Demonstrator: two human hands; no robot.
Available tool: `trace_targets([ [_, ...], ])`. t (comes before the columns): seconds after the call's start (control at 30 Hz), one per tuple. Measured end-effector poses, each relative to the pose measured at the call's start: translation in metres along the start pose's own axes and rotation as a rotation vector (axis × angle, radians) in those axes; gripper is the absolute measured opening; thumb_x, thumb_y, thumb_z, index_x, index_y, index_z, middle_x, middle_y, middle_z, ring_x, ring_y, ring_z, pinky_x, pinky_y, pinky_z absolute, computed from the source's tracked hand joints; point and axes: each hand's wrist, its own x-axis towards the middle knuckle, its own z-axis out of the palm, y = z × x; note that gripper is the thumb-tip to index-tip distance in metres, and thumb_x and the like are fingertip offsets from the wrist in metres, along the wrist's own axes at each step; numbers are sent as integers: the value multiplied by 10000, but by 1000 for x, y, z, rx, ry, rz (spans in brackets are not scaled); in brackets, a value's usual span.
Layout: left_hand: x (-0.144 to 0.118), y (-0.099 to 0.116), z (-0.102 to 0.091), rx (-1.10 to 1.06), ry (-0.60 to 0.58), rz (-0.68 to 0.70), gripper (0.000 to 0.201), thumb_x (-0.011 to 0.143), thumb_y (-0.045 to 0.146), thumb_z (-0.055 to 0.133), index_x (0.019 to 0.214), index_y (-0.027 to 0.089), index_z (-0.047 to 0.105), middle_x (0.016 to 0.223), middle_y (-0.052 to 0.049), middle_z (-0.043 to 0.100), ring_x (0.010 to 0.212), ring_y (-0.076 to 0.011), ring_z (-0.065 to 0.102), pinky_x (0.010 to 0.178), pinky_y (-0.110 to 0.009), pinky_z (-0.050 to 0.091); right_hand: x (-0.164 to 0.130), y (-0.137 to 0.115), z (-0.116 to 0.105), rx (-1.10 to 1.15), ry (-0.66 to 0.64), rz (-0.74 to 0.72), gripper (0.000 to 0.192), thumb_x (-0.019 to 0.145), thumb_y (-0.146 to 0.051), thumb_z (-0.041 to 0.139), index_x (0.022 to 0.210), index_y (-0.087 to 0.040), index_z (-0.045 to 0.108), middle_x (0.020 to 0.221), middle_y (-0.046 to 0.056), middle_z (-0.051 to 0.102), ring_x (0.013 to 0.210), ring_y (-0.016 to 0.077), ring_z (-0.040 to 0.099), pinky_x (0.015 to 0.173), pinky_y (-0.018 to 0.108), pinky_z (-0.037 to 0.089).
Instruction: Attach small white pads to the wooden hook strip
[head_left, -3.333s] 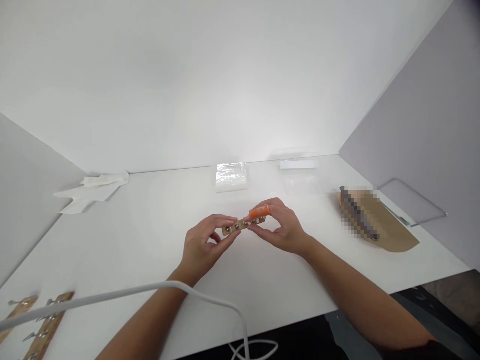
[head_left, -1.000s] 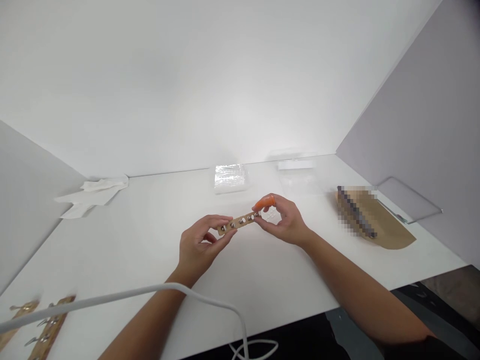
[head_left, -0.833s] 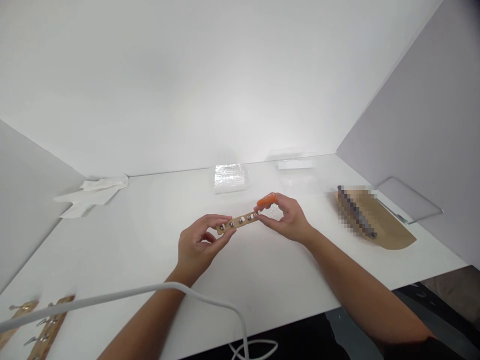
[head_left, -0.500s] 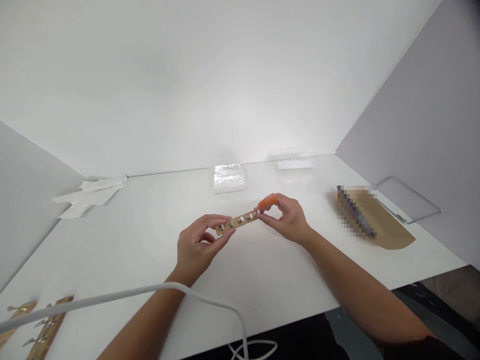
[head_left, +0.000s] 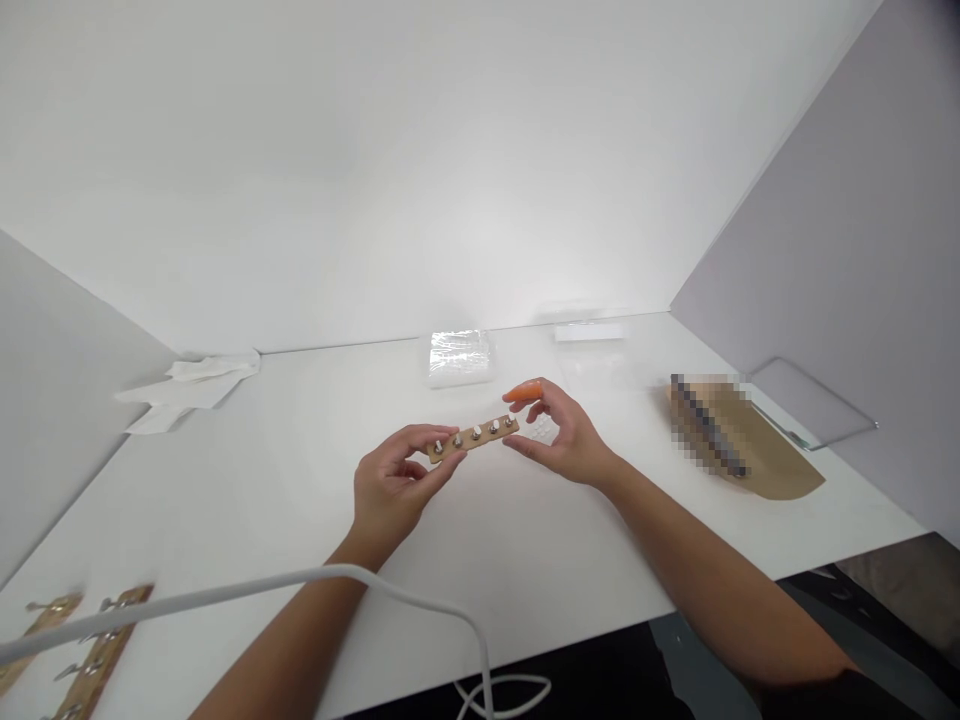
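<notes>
My left hand (head_left: 401,475) pinches the left end of a narrow tan strip (head_left: 484,434) between thumb and fingers. Along the strip runs a row of small metal fittings with white tips; their exact kind is too small to make out. My right hand (head_left: 559,430) is open at the strip's right end, its thumb below and index finger above. An orange finger cot (head_left: 523,391) covers that index fingertip. Whether the thumb touches the strip is unclear. Beneath the right hand lies a small clear bumpy piece (head_left: 543,429).
Wooden strips with metal hooks (head_left: 101,655) lie front left, crossed by a white cable (head_left: 300,577). White papers (head_left: 195,390) sit back left, a clear-wrapped pack (head_left: 460,358) at the back. Right are a brown sheet (head_left: 784,460) with a blurred dark item, and a wire frame (head_left: 832,395).
My right hand's thumb and index finger have parted from their pinch at the strip's right end. The strip has tipped slightly, and its white tips show more plainly.
</notes>
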Motion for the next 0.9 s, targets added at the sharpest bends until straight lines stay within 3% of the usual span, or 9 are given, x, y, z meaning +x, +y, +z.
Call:
trace_targets([
  [0.1,-2,-2,1,-112,17,-94,250,833,377,865,1008,225,771,1069,-63,809,650,-140,711,421,-231,589,-1,-1,5,127,-89,86,381,962,-427,742,1281,-258,620,1235,87,707,1075,216,694,903,390,589],
  [0.23,-5,-6,4,-215,-28,-163,297,814,376,884,1006,196,747,1084,-93,798,686,-151,707,433,-234,574,-8,-6,22,316,-191,163,358,1007,-484,669,1256,-234,610,1049,63,708,924,192,690,841,376,597],
  [0.37,-8,-5,7,-209,-72,-113,216,855,339,853,965,204,727,1092,-83,786,816,-174,724,523,-242,580,-14,-15,38,501,-150,236,312,976,-488,718,1123,-235,611,967,45,698,849,179,686,667,293,555],
  [0.47,-10,-1,8,-169,-101,-21,159,873,287,834,973,225,727,1084,-65,787,898,-192,741,601,-262,602,-15,-18,40,582,-134,284,306,931,-471,780,1068,-236,642,836,9,674,741,152,639,623,276,525],
  [0.7,-8,-1,8,-110,-175,102,126,898,254,800,984,217,717,1076,-75,789,915,-197,755,592,-261,612,-15,-11,37,501,-137,283,274,856,-405,857,1006,-238,701,832,8,672,741,162,617,636,294,505],
  [0.9,-6,0,6,-55,-193,98,124,906,264,797,1021,243,756,1046,-42,793,883,-172,754,600,-247,641,-10,-12,29,319,-85,156,223,865,-438,840,931,-243,755,985,41,631,847,179,621,746,333,535],
])
